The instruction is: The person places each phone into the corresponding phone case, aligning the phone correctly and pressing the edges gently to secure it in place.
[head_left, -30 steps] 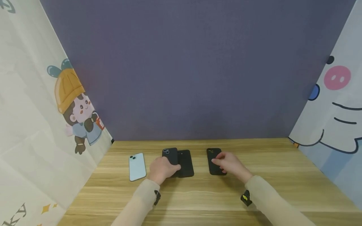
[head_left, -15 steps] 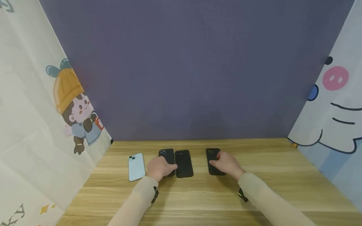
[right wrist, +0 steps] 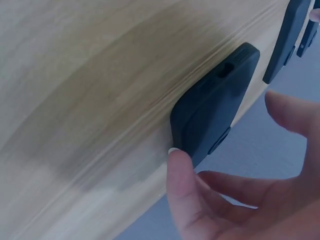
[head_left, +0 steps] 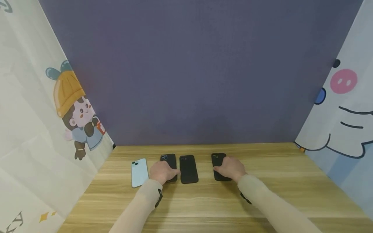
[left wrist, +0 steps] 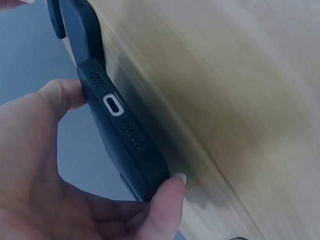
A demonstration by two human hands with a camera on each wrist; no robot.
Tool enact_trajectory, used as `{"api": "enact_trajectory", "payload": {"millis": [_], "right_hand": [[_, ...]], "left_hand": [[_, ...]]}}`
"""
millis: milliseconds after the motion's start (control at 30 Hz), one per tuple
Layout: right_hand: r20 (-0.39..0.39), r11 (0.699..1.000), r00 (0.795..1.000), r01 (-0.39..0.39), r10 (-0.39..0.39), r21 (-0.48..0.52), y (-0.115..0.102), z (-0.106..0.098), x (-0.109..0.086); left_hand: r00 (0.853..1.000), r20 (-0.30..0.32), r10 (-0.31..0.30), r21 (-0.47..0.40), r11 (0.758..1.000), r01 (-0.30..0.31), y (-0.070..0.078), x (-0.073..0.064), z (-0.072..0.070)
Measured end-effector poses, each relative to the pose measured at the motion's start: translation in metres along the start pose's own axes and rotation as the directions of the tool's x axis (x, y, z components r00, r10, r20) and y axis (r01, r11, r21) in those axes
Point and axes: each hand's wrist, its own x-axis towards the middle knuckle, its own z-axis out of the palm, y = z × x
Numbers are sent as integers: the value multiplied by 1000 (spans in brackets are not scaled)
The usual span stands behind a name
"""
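Observation:
In the head view, my left hand (head_left: pixel 162 172) grips a black phone (head_left: pixel 172 159) by its long sides, thumb on the right. The left wrist view shows that phone's charging port end (left wrist: pixel 114 105) between thumb and fingers, slightly off the wood. My right hand (head_left: pixel 231 168) is over another black phone (head_left: pixel 218 158) lying camera side up. In the right wrist view, a fingertip (right wrist: pixel 179 159) touches that phone's edge, while the thumb (right wrist: pixel 287 111) looks apart from it. Between the hands lies a third black phone (head_left: pixel 188 170), camera side up.
A pale blue phone (head_left: pixel 140 173) lies left of my left hand on the wooden table (head_left: pixel 201 207). A dark grey panel (head_left: pixel 186 71) stands behind the table. Printed white sheets hang at the left (head_left: pixel 26 106) and right (head_left: pixel 349 129).
My left hand has slid its black phone left, away from the middle one it overlapped. My right hand has moved left, further over the right-hand black phone.

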Motion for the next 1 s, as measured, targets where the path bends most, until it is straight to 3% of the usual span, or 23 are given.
{"api": "enact_trajectory", "payload": {"millis": [267,633,1000], "right_hand": [[9,998,998,-68,69,-8,-5,3,2],[19,995,995,-98,98,-17,-8,11,6],[48,993,992,-115,117,-42,-10,5,7]], "left_hand": [[999,37,-15,32,999,14,-2,5,2],[998,65,-21,63,998,17,-2,5,6],[997,76,-13,68,998,7,-2,3,1]]}}
